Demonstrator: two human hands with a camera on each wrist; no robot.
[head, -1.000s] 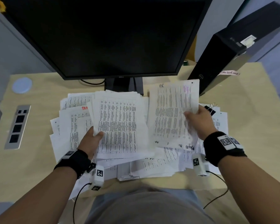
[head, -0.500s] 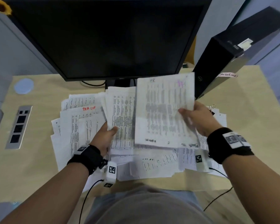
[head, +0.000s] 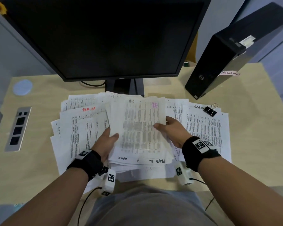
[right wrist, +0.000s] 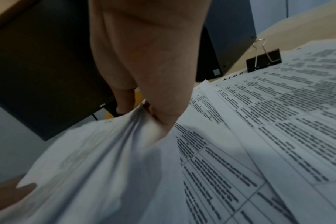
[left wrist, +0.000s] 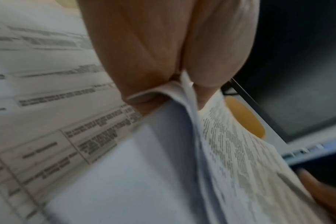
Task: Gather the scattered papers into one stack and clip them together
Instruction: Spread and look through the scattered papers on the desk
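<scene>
**Both hands on the bundle, still plenty of loose sheets to round up**

Left hand [head: 106, 141] pinches the left edge of the bundle of papers [head: 140, 128], thumb on top, and the right hand [head: 171, 132] grips the right edge the same way, so both are clamped on paper. The bundle is held just above the scattered papers [head: 204, 132], in front of the monitor [head: 104, 38]. Its long axis runs away from the person, with the "HR" end pointing at the monitor.

My take: before grabbing more, tap the bundle's near edge down on the worktop [head: 255, 128] to square it, and keep the grip light so the sheets don't crumple. The binder clip [head: 210, 110] sits on the far right sheets near the computer tower [head: 232, 53], untouched.
</scene>
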